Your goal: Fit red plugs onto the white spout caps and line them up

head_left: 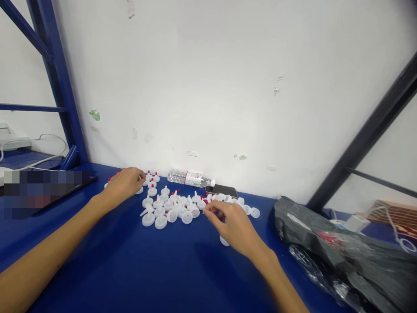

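My left hand (125,184) reaches over the left end of a spread of white nozzle caps, its fingers curled down. A white cap (139,190) shows just under its fingers; whatever they hold is hidden. Near it stand several white caps with red tips (152,190). To the right, my right hand (233,224) has thumb and forefinger brought together at the edge of the pile of white nozzle caps (176,206). Anything in that pinch is too small to make out. Partly covered by this hand, one white cap (223,241) lies below the palm.
A clear water bottle (192,178) lies on its side against the wall, beside a dark phone (221,190). Grey plastic bags (342,248) fill the right of the blue table (146,269). A dark flat device (78,182) lies at left, near blue metal posts (61,78).
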The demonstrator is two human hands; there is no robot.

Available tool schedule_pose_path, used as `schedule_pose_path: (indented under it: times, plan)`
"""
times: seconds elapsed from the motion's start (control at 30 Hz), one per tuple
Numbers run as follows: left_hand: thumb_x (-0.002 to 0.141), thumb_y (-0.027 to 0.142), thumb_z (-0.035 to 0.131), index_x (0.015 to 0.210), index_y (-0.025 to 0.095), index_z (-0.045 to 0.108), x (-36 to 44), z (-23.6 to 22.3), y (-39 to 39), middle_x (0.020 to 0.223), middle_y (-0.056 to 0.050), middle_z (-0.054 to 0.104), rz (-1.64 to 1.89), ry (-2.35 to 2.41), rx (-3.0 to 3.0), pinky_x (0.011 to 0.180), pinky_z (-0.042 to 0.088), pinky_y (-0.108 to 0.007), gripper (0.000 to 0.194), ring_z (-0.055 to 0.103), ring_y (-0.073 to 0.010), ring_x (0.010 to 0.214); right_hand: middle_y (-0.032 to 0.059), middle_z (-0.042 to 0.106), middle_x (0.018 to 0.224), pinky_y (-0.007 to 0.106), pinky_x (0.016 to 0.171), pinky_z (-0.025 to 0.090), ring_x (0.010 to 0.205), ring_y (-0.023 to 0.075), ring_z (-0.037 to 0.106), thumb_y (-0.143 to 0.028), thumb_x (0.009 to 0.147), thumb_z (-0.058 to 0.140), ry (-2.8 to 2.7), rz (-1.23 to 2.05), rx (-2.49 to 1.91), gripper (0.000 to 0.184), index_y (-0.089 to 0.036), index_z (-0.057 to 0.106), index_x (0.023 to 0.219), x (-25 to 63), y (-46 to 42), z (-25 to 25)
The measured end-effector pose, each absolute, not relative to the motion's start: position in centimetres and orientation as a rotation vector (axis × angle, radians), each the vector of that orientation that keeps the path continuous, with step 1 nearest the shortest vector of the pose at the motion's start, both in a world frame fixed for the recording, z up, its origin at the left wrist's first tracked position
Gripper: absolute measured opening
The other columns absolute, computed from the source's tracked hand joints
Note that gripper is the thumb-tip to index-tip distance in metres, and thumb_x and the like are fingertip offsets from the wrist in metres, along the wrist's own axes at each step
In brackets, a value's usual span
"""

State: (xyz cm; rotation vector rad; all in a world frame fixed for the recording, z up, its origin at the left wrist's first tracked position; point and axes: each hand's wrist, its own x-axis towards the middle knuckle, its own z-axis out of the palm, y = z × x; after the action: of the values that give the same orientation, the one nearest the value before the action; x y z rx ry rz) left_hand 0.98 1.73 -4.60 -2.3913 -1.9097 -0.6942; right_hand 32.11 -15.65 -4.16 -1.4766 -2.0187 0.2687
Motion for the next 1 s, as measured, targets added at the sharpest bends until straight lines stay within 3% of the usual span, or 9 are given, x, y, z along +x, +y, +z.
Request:
schedule_pose_path:
  times: [0.2, 0.4, 0.6, 0.8, 1.0]
  plan:
    - [0.084, 0.055, 0.049, 0.097, 0.024, 0.076, 2.8, -4.9, 1.4, 0.100, -0.008, 0.076, -0.638, -1.773, -2.513, 0.071, 0.045, -0.032, 0.043, 0.068, -0.0274, 0.090, -0.0035, 0.073, 0.084, 0.026, 0.067, 0.039, 0.072, 0.0157, 0.062, -0.032, 0.100, 0.053, -2.024, 0.270, -1.473, 0.018, -0.027, 0.069, 0.092, 32.1, -15.6, -4.3]
    - [0.081, 0.039, 0.054, 0.086, 0.026, 0.077, 2.1, -6.4, 2.6, 0.100, -0.007, 0.075, -0.627, -1.749, -2.548, 0.072, 0.045, -0.032, 0.026, 0.069, -0.0267, 0.092, -0.0054, 0.074, 0.084, 0.026, 0.066, 0.038, 0.073, 0.0152, 0.063, -0.031, 0.099, 0.055, -2.026, 0.221, -1.503, 0.016, -0.029, 0.070, 0.095, 32.1, -15.5, -4.5]
    - [0.079, 0.035, 0.052, 0.095, 0.024, 0.077, 1.6, -6.5, 2.8, 0.095, -0.007, 0.076, -0.701, -1.747, -2.491, 0.068, 0.044, -0.033, 0.031, 0.070, -0.0287, 0.087, -0.0058, 0.075, 0.083, 0.027, 0.062, 0.033, 0.069, 0.0157, 0.064, -0.033, 0.100, 0.053, -1.960, 0.001, -1.693, 0.018, -0.030, 0.069, 0.094, 33.3, -15.5, -3.8]
    - [0.091, 0.040, 0.043, 0.105, 0.023, 0.072, 4.0, -5.0, 0.3, 0.094, -0.005, 0.075, -0.890, -1.580, -2.491, 0.067, 0.043, -0.033, 0.036, 0.066, -0.0232, 0.078, -0.0023, 0.076, 0.087, 0.027, 0.059, 0.030, 0.075, 0.0181, 0.067, -0.034, 0.100, 0.055, -1.960, -0.157, -1.910, 0.018, -0.030, 0.073, 0.096, 35.2, -15.4, -3.2]
    - [0.096, 0.035, 0.042, 0.107, 0.022, 0.068, 6.9, -5.1, -3.2, 0.089, -0.002, 0.073, -0.992, -1.252, -2.665, 0.069, 0.044, -0.029, 0.032, 0.062, -0.0160, 0.071, 0.0019, 0.071, 0.097, 0.028, 0.063, 0.037, 0.092, 0.0209, 0.067, -0.026, 0.097, 0.061, -2.029, -0.270, -1.995, 0.014, -0.028, 0.074, 0.101, 35.4, -14.5, -5.0]
